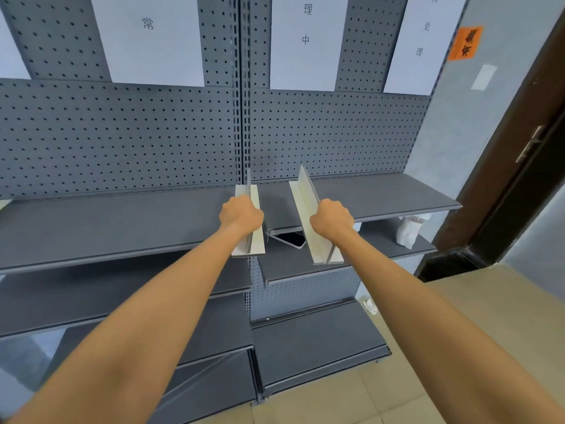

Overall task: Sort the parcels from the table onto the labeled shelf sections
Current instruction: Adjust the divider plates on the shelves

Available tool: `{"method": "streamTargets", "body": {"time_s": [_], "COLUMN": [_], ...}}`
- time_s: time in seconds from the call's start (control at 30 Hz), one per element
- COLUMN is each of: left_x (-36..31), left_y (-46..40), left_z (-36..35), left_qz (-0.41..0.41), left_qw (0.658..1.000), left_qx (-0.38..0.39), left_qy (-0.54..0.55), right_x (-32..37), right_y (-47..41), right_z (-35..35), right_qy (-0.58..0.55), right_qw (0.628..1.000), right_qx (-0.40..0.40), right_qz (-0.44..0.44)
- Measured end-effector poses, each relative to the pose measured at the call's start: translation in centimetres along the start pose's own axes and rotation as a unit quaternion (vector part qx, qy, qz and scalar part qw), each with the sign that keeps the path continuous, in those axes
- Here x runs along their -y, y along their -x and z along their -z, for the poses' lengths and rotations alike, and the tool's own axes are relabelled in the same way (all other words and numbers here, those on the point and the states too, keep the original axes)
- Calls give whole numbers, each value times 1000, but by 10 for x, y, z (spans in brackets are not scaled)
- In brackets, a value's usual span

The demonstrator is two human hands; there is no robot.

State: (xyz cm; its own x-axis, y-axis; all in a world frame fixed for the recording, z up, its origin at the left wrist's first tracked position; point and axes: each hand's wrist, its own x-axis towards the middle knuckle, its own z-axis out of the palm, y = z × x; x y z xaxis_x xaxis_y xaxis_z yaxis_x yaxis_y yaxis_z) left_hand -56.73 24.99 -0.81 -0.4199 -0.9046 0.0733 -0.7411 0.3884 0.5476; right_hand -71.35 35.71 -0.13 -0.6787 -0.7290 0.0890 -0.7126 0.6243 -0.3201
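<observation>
Left hand grips 1 shelf divider; right hand grips another divider. Shelf around both: 0 parcels placed; sorting apparently not begun.

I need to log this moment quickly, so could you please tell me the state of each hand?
Left hand: closed around the left divider on the shelf.
Right hand: closed around the right divider.

Even, soft daylight fills a sharp frame; wide-angle distortion bows the shelf edges, with faint shadows beneath.
</observation>
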Motion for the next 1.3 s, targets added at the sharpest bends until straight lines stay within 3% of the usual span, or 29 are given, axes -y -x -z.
{"method": "streamTargets", "body": {"time_s": [0.43, 0.83, 1.1, 1.3], "left_x": [-3, -8, -10, -34], "left_y": [-100, -120, -121, -127], "left_z": [-58, -70, -59, -61], "left_qz": [77, 83, 123, 113], "left_qw": [997, 996, 989, 983], "left_qx": [-9, -8, 38, -26], "left_qy": [4, -30, -73, -142], "right_x": [-5, -6, -15, -34], "right_y": [-125, -168, -183, -196], "right_z": [-31, -38, -24, -6], "right_qy": [27, 6, 2, -2], "right_qw": [998, 997, 996, 995], "right_qx": [37, 52, 65, 59], "right_qz": [39, 55, 64, 83]}}
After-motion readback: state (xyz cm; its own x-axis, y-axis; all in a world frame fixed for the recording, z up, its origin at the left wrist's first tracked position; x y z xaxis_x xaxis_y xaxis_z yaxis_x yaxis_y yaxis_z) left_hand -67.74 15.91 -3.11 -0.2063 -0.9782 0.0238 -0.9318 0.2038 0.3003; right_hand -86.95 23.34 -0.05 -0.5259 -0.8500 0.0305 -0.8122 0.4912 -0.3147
